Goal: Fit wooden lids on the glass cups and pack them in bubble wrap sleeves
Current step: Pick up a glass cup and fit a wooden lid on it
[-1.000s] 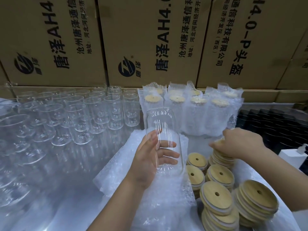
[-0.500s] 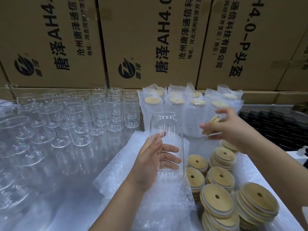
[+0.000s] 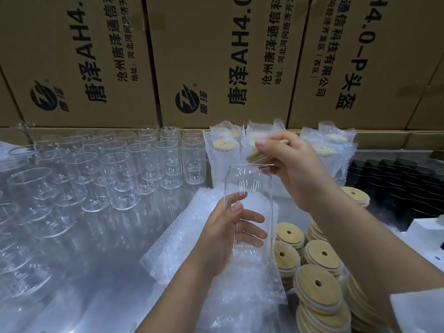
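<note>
While my left hand (image 3: 225, 236) curls fingers and thumb round the lower half of an upright cup (image 3: 249, 188) at centre frame, my right hand (image 3: 293, 169) pinches a lid (image 3: 258, 157), tilted, just above the cup's rim. I cannot tell whether its low edge touches the glass. Flat sleeves (image 3: 216, 296) lie under the cup. Lid stacks (image 3: 317, 287) fill the lower right. Bare cups (image 3: 134, 164) stand in rows at left, and packed cups (image 3: 223, 150) stand at upper centre, against boxes (image 3: 216, 56) across the top.
</note>
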